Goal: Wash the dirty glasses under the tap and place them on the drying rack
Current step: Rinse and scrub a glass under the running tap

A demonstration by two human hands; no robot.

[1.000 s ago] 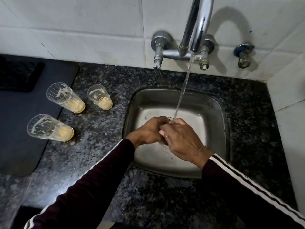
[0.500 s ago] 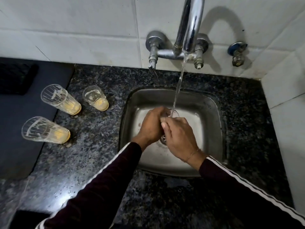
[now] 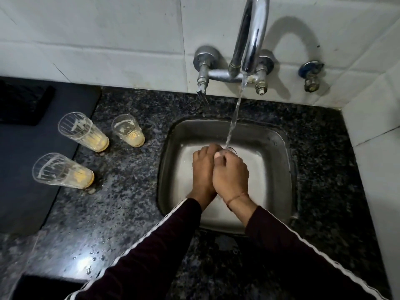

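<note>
1. Mat (image 3: 26, 169), dark, covers the worktop's left edge; a darker ribbed pad (image 3: 21, 102) lies on it at the back left corner.
2. Three dirty glasses stand on the speckled black worktop (image 3: 121, 213) between the mat and the sink. The front glass (image 3: 62, 171) sits at the mat's edge, streaked white inside with yellow residue at the bottom. The back-left glass (image 3: 83, 132) looks the same, ribbed and streaked. The shorter glass (image 3: 128, 134) stands nearest the sink, with a pale film and yellowish dregs. All three are well apart from each other.
3. The steel sink (image 3: 173, 148) is set into the worktop near the back wall, with a bare strip of stone along its left and front rims.
4. The left hand (image 3: 203, 169) and right hand (image 3: 230, 175) meet over the middle of the sink, fingers curled round a glass being washed (image 3: 232, 150); only a sliver of its rim shows past the knuckles.
5. The water stream (image 3: 234, 118) falls from the chrome tap (image 3: 251, 40) onto that rim.
6. To the right, a narrow band of worktop runs to the tiled side wall (image 3: 376, 148), under a small wall valve (image 3: 310, 75).
</note>
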